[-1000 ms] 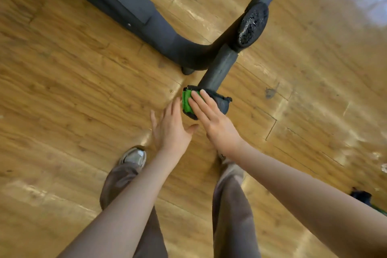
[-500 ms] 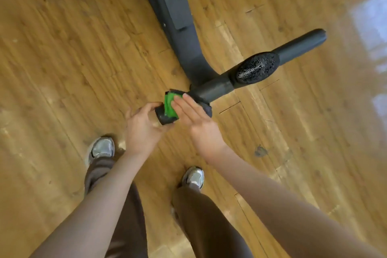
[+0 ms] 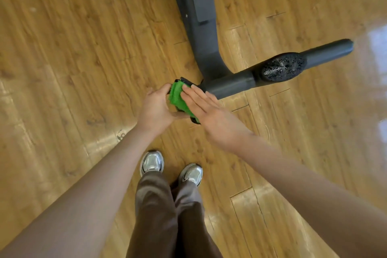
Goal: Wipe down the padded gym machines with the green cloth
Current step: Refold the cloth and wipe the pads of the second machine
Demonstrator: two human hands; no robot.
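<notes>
A folded green cloth (image 3: 177,98) lies on the near end pad of a dark grey gym machine bar (image 3: 232,84). My left hand (image 3: 156,109) curls round the left side of that end pad, fingers and thumb wrapped at the cloth's edge. My right hand (image 3: 206,111) lies flat with straight fingers on the cloth's right side, pressing it against the pad. Most of the end pad is hidden under both hands and the cloth. A round black worn pad (image 3: 282,66) sits further along the bar.
The machine's thick grey frame beam (image 3: 196,6) runs from the top of the view down to the bar's junction. Wooden plank flooring (image 3: 73,48) surrounds it. My two silver shoes (image 3: 151,162) and brown trousers stand just below the hands.
My left hand has gone from hovering open beside the pad to gripping its end. The view has swung, so the bar now points right. My right hand stays flat on the cloth.
</notes>
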